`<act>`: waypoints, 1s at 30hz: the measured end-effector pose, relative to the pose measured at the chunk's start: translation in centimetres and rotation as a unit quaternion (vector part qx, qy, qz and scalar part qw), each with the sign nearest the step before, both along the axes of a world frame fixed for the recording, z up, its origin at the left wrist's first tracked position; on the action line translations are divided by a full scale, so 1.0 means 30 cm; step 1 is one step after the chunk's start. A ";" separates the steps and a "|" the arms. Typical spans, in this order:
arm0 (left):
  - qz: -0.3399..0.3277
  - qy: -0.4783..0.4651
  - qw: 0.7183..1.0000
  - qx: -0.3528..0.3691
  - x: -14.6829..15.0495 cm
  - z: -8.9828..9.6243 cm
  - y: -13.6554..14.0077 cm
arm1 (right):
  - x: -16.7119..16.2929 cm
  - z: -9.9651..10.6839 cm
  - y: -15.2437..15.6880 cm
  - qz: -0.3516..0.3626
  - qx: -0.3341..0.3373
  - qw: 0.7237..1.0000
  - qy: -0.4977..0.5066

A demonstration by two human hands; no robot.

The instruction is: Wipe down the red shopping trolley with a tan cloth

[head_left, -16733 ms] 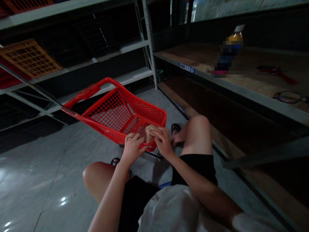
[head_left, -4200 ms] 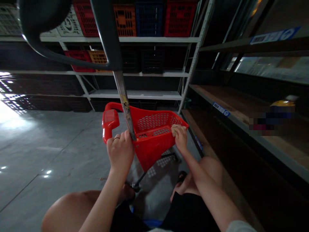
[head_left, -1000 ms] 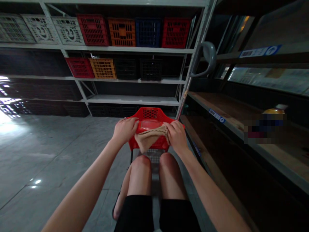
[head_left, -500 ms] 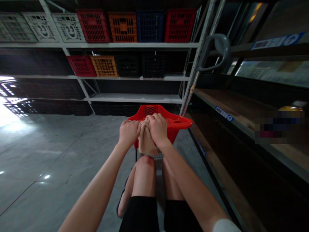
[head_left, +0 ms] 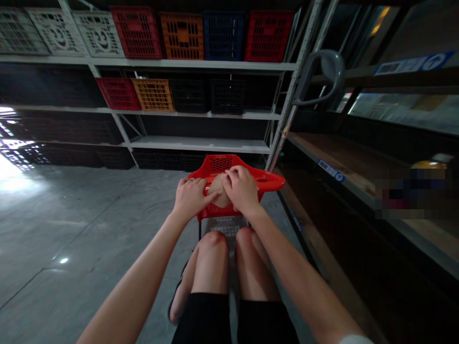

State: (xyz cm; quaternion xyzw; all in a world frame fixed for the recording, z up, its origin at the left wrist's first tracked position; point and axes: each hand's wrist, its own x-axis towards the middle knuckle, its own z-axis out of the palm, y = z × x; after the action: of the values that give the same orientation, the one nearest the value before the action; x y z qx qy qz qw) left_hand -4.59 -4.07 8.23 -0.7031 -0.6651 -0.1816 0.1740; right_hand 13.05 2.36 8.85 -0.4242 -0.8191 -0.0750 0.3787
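Observation:
A red plastic shopping cart [head_left: 273, 182] stands in front of my knees. My left hand [head_left: 191, 196] is curled over the left end of its handle bar, the thumb reaching across a tan cloth [head_left: 217, 192]. The cloth is bunched around the middle of the bar. My right hand [head_left: 243, 190] presses the cloth against the bar with its fingers bent over it; part of the cloth is hidden beneath that hand.
Wooden shelving [head_left: 358, 184] runs close along my right side. A grey hooked handle [head_left: 337, 79] juts out near its upright. Ahead, a metal rack [head_left: 201, 143] holds colored crates [head_left: 182, 38]. Grey concrete floor [head_left: 89, 224] extends on the left.
The cloth hung down from between my hands; now it is gathered up against the handle bar. My right hand has shifted slightly right, and my left hand slightly left.

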 end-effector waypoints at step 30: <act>0.012 0.038 0.999 0.012 0.076 -0.020 -0.060 | 0.586 -0.151 0.294 0.077 -0.025 0.993 0.086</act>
State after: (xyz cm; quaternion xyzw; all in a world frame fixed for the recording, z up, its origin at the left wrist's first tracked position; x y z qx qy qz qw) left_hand -2.30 -5.87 7.62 -0.6994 -0.6642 -0.1605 0.2095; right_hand 30.63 11.18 4.32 -0.3736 -0.8153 0.0116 0.4421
